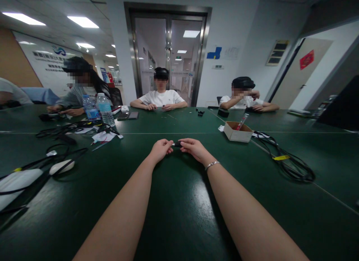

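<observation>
A small black piece with a pale, silvery end (pixel 177 144) is held between both hands, just above or on the green table (pixel 179 201). The thumb and fingers of my left hand (pixel 162 150) pinch its silvery end. My right hand (pixel 195 149) grips the black end from the other side, with a silver bracelet (pixel 212 165) at that wrist. Fingers cover parts of the piece, and it is too small for me to tell its kind.
To the left lie tangled black cables (pixel 60 145), papers (pixel 104 136), a white mouse (pixel 62 166) and two water bottles (pixel 105 109). A small cardboard box (pixel 238 134) and a coiled cable (pixel 291 165) lie to the right. Several people sit around the table.
</observation>
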The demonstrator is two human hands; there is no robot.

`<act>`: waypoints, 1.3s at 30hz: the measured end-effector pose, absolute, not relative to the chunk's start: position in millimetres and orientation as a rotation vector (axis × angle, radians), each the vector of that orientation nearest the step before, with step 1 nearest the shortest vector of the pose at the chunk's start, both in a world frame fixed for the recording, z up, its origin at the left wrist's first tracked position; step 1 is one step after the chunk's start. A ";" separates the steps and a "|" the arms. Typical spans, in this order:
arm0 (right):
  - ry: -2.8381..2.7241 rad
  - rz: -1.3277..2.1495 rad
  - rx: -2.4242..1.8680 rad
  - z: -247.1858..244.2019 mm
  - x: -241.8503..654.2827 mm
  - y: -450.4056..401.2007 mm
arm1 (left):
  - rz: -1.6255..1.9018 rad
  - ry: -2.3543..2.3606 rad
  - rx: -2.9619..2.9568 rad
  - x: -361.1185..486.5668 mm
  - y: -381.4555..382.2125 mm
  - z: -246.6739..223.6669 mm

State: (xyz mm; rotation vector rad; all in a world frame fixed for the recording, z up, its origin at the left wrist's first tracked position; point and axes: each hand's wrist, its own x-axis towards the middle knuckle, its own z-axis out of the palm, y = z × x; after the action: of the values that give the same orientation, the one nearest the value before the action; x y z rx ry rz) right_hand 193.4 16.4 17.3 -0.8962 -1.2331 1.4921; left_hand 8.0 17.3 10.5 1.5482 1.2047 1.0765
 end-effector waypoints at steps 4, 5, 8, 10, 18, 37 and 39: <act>-1.247 1.500 -0.888 17.4 194.5 16.2 | 1.052 1.213 1.594 5.8 19.4 7.4; -1.247 1.500 -0.888 17.6 194.6 16.1 | 1.046 1.216 1.604 5.3 19.6 6.9; -1.246 1.503 -0.886 18.1 194.4 15.8 | 1.040 1.226 1.627 4.9 19.5 6.5; -1.244 1.503 -0.883 18.0 194.2 15.9 | 1.046 1.232 1.638 5.5 18.8 7.3; -1.280 1.502 -0.872 17.5 194.3 16.2 | 1.018 1.333 1.734 6.7 9.8 16.1; -1.415 1.478 -0.860 19.1 178.1 12.2 | 0.922 1.775 1.832 -1.5 0.3 28.1; -1.416 1.472 -0.854 18.9 177.8 12.3 | 0.895 1.778 1.819 -1.3 -0.5 29.3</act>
State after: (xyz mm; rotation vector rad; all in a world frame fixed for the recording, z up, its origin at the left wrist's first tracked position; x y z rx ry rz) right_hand 177.8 12.3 18.9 -0.8536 -1.4158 1.4719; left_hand -1.3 -0.5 29.3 1.8195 1.7784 0.8946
